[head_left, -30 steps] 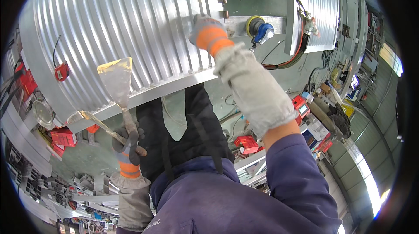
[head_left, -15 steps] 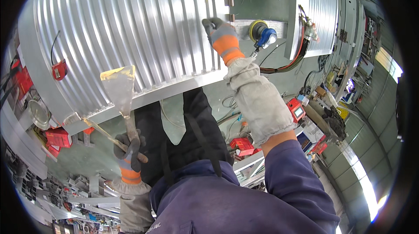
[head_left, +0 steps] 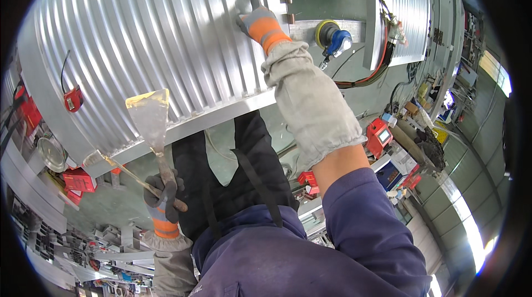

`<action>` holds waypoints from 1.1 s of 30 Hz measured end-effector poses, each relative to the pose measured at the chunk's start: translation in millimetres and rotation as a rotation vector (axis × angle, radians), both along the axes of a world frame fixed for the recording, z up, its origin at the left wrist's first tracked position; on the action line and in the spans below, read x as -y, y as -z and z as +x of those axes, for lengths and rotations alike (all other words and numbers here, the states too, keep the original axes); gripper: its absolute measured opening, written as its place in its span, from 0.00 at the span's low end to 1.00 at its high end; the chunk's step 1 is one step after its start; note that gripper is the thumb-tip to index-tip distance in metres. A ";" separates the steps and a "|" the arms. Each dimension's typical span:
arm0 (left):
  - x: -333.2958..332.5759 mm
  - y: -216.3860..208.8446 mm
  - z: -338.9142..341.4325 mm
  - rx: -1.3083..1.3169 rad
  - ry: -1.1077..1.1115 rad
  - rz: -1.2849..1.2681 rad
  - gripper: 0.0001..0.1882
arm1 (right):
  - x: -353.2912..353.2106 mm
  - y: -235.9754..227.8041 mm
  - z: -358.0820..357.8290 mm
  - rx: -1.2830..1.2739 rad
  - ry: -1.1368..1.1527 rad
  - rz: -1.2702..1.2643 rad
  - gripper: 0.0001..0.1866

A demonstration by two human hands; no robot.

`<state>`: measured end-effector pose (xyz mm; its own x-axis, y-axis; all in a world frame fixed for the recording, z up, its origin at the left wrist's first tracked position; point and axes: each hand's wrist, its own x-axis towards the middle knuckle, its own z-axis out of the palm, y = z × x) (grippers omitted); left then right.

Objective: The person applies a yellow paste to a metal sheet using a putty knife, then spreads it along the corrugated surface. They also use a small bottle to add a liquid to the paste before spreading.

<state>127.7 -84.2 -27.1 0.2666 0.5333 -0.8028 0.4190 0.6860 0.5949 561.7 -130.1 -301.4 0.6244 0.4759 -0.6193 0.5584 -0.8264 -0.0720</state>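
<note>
My left hand [head_left: 163, 193], in a grey and orange glove, is closed round the handle of a wide putty knife [head_left: 151, 119], its blade upright with yellow filler along the edge. The same fist grips a thin-handled small scraper [head_left: 124, 169] that slants up to the left. Further up, my gloved right hand [head_left: 259, 19] rests on or just over the ribbed metal panel [head_left: 166, 31], near its right edge. One finger points away from me along a rib and the thumb stands apart; nothing shows in this hand.
A blue and yellow disc sander [head_left: 332, 39] sits on a metal bar right of the panel, with hoses [head_left: 366, 80] beyond. A red tape measure [head_left: 73, 99] lies on the panel's left. Red boxes [head_left: 79, 180] and a red device with a screen [head_left: 379, 137] stand lower down.
My right hand has moved left and farther up along the panel, and a finger now stretches forward. My left hand still grips both tools, nearly in place.
</note>
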 end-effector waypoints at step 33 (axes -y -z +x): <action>15.3 -9.4 13.1 0.049 -0.009 -0.120 0.09 | 14.0 -66.3 -36.3 -0.318 0.386 0.131 0.13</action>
